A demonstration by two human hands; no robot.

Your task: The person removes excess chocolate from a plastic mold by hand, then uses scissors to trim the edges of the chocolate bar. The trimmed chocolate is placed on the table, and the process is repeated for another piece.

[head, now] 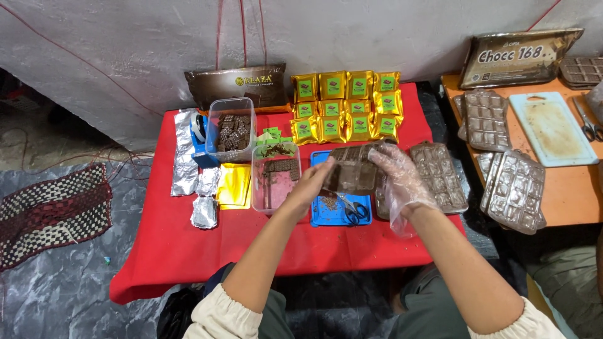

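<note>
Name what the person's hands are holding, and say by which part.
A clear plastic chocolate mould, held over the blue tray: left hand at its left edge, gloved right hand at its right end.

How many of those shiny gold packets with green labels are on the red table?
12 gold packets, stacked in three rows at the back of the red table: four along the top by the wall, four in the middle, four in front. More may be hidden underneath.

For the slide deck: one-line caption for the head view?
Over a red table, left hand and plastic-gloved right hand hold a clear chocolate mould above a blue tray with scissors.
</note>
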